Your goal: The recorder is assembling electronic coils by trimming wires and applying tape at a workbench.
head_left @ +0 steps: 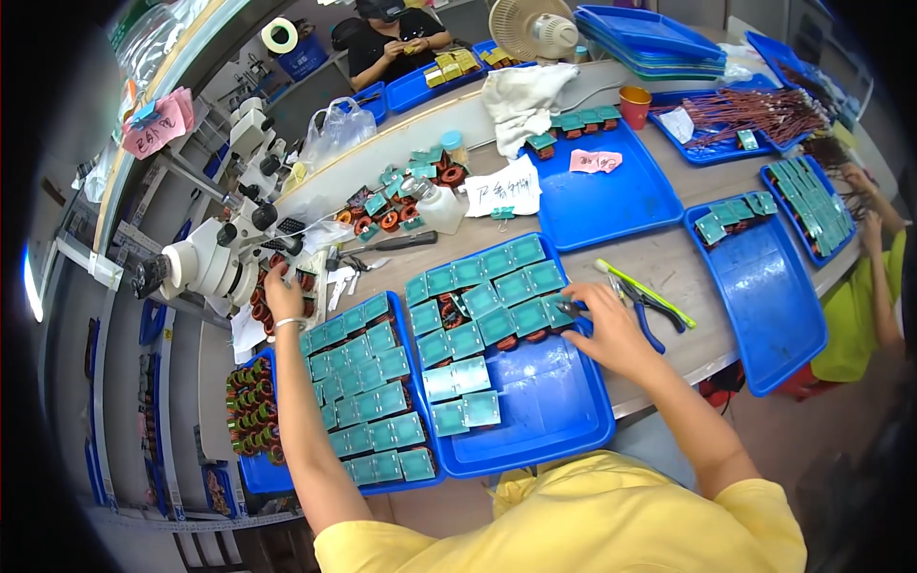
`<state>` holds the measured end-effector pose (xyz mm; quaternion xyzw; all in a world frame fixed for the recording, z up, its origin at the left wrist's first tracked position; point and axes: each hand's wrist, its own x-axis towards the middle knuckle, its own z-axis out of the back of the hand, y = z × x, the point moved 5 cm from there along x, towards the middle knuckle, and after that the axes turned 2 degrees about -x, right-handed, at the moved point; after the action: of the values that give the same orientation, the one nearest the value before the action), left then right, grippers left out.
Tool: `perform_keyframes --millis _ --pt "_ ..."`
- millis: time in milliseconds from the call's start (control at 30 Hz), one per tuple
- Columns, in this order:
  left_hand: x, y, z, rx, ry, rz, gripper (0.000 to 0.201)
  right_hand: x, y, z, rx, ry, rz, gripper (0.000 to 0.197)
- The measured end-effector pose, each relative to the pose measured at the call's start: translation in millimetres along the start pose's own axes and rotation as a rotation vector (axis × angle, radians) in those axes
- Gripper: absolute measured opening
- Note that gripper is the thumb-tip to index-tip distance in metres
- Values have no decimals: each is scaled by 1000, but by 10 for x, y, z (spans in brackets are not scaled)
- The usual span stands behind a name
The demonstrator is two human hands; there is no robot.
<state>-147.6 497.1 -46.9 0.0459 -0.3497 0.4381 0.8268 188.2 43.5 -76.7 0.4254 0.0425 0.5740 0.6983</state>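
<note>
My left hand [284, 298] reaches to the copper-red wound ring coils [308, 281] beside the white microscope [205, 263]. Its fingers are curled, and the fingertips close on one of these coils. At the right edge of the middle blue tray [535, 449], my right hand [611, 329] pinches a small dark thing [571, 307] that I cannot make out, against the end of a row of parts. Teal square boards [497, 327] on wound coils fill the back and left of this tray. More such boards [368, 377] lie in rows in the left tray [396, 306].
Pliers [642, 310] and a yellow-green pen-like stick [645, 291] lie right of the middle tray. Behind stand a blue tray [611, 205], a clear bottle [439, 205] and loose coils [387, 220]. Another blue tray [764, 306] overhangs the right edge. Other people work nearby.
</note>
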Motion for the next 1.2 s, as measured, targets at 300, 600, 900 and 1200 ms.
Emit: perform_keyframes --millis 300,600,900,1200 --pt "-1732 -3139 951 -653 267 -218 22 151 -242 14 -116 187 77 50" --pt "-2594 -4181 682 -872 198 -57 62 -265 530 471 68 119 -5 59" --pt "-2777 -3950 886 -1820 513 435 43 -670 668 769 628 -103 -186 28" --pt "-2826 -4029 856 -1890 681 440 44 -820 611 709 836 -106 -145 48"
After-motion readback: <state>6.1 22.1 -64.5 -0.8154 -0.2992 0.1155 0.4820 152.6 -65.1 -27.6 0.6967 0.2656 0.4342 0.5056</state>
